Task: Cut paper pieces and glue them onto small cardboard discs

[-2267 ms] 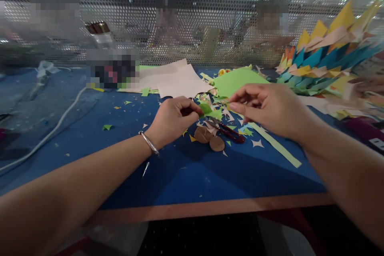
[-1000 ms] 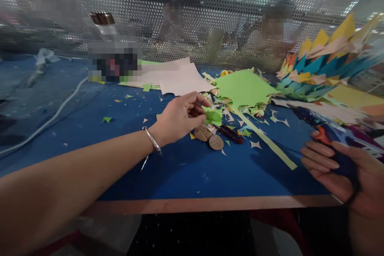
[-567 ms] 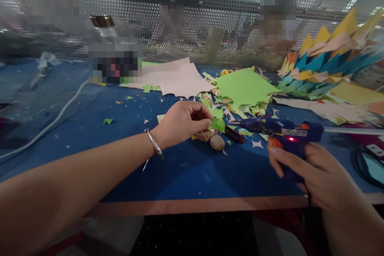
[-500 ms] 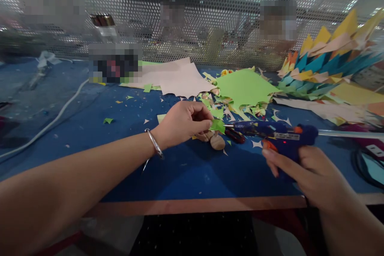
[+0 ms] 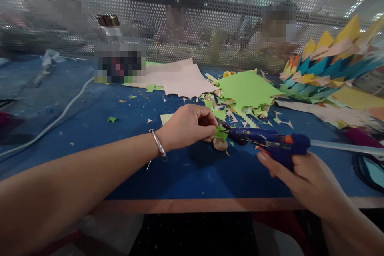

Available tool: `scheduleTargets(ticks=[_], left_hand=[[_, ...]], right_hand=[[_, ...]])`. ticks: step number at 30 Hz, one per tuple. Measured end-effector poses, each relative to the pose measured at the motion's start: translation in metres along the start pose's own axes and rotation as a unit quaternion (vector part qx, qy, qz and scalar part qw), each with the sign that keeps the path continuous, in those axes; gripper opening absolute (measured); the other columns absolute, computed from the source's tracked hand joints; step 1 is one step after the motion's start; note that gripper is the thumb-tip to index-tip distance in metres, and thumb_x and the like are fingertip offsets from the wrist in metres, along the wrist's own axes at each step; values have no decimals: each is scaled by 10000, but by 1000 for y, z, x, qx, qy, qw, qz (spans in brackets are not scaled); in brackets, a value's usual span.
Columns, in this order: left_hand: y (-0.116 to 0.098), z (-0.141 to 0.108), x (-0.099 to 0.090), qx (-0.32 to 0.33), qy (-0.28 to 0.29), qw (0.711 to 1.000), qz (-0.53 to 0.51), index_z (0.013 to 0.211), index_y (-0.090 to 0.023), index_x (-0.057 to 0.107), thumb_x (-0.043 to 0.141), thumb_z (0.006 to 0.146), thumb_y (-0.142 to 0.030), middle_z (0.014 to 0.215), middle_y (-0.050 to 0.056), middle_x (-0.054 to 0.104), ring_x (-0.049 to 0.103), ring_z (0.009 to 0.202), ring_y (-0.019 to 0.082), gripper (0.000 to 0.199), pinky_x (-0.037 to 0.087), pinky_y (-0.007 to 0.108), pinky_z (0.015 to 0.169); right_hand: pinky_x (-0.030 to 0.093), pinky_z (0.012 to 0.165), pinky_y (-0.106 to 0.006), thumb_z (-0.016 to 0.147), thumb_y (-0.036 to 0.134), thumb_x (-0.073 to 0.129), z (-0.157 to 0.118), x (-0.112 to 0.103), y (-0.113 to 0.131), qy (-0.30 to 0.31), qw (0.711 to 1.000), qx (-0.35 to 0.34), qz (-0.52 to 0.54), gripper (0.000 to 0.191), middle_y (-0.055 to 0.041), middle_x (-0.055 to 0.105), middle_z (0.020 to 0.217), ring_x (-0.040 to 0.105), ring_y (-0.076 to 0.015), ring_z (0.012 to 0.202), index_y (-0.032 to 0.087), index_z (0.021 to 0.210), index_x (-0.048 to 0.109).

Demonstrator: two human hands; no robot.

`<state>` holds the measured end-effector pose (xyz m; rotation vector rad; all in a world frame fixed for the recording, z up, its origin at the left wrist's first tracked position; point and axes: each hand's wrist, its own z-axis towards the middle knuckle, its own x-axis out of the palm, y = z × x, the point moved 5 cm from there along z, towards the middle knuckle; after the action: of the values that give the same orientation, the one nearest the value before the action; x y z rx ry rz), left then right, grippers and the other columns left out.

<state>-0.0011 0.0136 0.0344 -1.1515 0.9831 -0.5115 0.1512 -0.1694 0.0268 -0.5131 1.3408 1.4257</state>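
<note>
My left hand [image 5: 192,127], a silver bangle at its wrist, pinches a small green paper piece [image 5: 222,133] between thumb and fingers. In my right hand [image 5: 300,176] is a blue hot glue gun [image 5: 270,141], its handle wrapped by my fingers and my index finger near the orange trigger. The gun's nozzle tip meets or lies just over the green piece; I cannot tell which. A clear glue stick [image 5: 342,146] sticks out of its back end. Below the green piece lies a round tan wooden disc [image 5: 220,144], partly covered.
On the blue table [image 5: 180,180] lie a large green sheet [image 5: 246,90], a pale pink sheet [image 5: 186,80] and many paper scraps. A layered folded-paper piece [image 5: 327,66] stands at the right. A white cable [image 5: 72,104] runs along the left. Behind rises a perforated metal screen [image 5: 204,24].
The glue gun has tilted and moved slightly, its nozzle now lower against the green paper's area. My left hand still pinches the piece. The whole view has shifted a little.
</note>
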Motion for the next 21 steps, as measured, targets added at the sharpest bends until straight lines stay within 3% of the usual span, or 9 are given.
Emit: scheduleTargets(ticks=[8, 12, 17, 21], left_hand=[[-2, -1, -1, 2, 8, 999, 31, 784, -151, 707, 631, 703, -151, 639, 12, 700, 662, 615, 122, 111, 498, 222, 601], [-3, -1, -1, 2, 9, 999, 39, 785, -149, 708, 624, 703, -153, 656, 16, 706, 666, 619, 125, 118, 503, 229, 609], [-3, -2, -1, 5, 5, 998, 55, 781, -163, 715, 619, 706, -169, 688, 23, 723, 669, 642, 130, 122, 508, 236, 626], [-2, -2, -1, 10, 7, 998, 61, 779, -173, 716, 623, 708, -180, 691, 17, 727, 667, 646, 128, 117, 504, 234, 629]], right_hand=[[413, 560, -307, 953, 544, 497, -1, 3, -1, 2, 1000, -1, -11, 543, 12, 525, 472, 483, -155, 461, 247, 499, 460], [400, 529, -309, 953, 573, 489, -1, 3, 0, 0, 1000, -6, -27, 533, 17, 491, 447, 440, -157, 430, 252, 528, 523], [388, 508, -320, 949, 621, 480, -1, 1, -1, -3, 1000, -7, -27, 558, -9, 575, 480, 533, -184, 458, 252, 538, 564], [384, 466, -320, 943, 592, 503, 1, 1, -5, 17, 999, -30, -28, 534, -10, 581, 469, 518, -180, 416, 255, 536, 579]])
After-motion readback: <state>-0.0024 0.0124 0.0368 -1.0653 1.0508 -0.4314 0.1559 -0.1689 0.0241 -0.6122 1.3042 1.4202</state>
